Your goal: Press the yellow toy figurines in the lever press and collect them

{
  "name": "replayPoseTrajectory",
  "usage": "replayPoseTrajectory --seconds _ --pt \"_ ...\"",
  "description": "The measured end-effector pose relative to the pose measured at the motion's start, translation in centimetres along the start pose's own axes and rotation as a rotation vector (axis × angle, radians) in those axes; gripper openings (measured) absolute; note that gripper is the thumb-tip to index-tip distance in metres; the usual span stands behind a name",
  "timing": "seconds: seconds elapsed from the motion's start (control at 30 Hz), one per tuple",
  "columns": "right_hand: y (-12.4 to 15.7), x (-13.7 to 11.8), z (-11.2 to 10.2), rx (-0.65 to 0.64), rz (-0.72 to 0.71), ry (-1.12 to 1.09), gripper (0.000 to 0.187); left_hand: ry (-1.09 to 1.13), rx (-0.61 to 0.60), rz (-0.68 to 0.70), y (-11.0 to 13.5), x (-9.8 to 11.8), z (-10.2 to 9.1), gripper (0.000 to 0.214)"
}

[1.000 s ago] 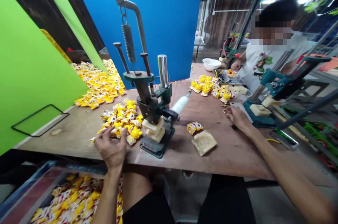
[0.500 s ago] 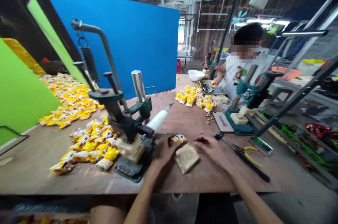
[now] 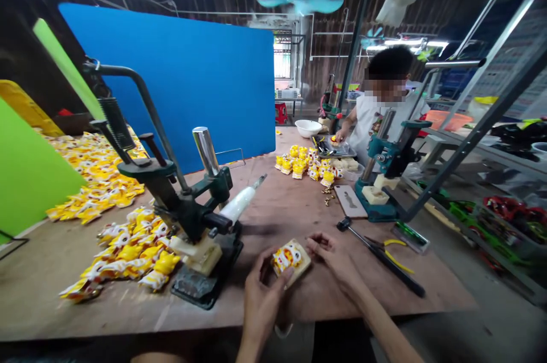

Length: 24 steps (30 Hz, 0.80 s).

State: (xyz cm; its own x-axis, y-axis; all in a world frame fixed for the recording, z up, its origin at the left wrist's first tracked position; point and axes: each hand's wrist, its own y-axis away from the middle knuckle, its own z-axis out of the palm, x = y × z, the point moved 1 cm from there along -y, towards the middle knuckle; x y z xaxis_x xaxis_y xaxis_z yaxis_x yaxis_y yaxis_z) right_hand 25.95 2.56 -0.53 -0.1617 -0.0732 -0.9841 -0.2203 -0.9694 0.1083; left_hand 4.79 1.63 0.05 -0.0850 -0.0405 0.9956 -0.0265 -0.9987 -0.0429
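A small yellow-and-white cat-like figurine [image 3: 285, 256] lies face up on a cream-coloured block [image 3: 302, 269] in front of me. My left hand [image 3: 264, 289] is closed around the figurine's left side, its thumb across the lower edge and near the block. At the block's far right corner is my right hand [image 3: 332, 257], with thumb and fingers pinched together. Whatever is between those fingertips is too small to make out. To the left stands a dark green hand press [image 3: 168, 172] with another cream block [image 3: 200, 255] under it.
Figurines form a pile [image 3: 137, 252] beside the press and a larger heap [image 3: 98, 172] behind. On the right lie a hammer [image 3: 384, 260], yellow-handled pliers [image 3: 399, 255] and a phone [image 3: 350, 202]. A co-worker [image 3: 376, 106] sits beyond a second press [image 3: 380, 175].
The figurine now lies face up over the block, where before my left hand held it beside the block's far edge. My right hand has come closer to the block. The camera view has shifted.
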Motion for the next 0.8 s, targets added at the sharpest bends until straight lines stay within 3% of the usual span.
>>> replayPoseTrajectory --seconds 0.17,0.33,0.43,0.53,0.6,0.7,0.8 --pt "1.2 1.5 1.7 0.038 -0.02 -0.061 0.065 -0.002 -0.056 0.001 -0.1 -0.3 0.2 0.053" --pt "2.1 1.5 0.9 -0.002 -0.044 -0.02 0.058 -0.204 -0.18 0.166 0.8 -0.6 -1.4 0.054" --pt "2.8 0.0 0.1 -0.003 -0.121 0.095 0.053 -0.226 -0.105 0.186 1.1 0.1 -2.3 0.057" --pt "4.6 -2.2 0.8 0.02 -0.288 0.237 0.035 -0.14 -0.024 0.116 1.7 1.5 -2.3 0.05" --pt "6.2 -3.4 2.2 0.008 -0.479 0.35 0.024 -0.025 -0.12 0.023 2.3 2.5 -1.9 0.047" --pt "8.5 -4.5 4.2 -0.057 -0.826 0.538 0.053 0.2 -0.233 -0.169 3.3 4.0 -2.0 0.044" --pt "10.4 -4.4 5.1 -0.207 -1.001 0.637 0.076 0.365 -0.362 -0.364 4.4 5.1 -3.1 0.035"
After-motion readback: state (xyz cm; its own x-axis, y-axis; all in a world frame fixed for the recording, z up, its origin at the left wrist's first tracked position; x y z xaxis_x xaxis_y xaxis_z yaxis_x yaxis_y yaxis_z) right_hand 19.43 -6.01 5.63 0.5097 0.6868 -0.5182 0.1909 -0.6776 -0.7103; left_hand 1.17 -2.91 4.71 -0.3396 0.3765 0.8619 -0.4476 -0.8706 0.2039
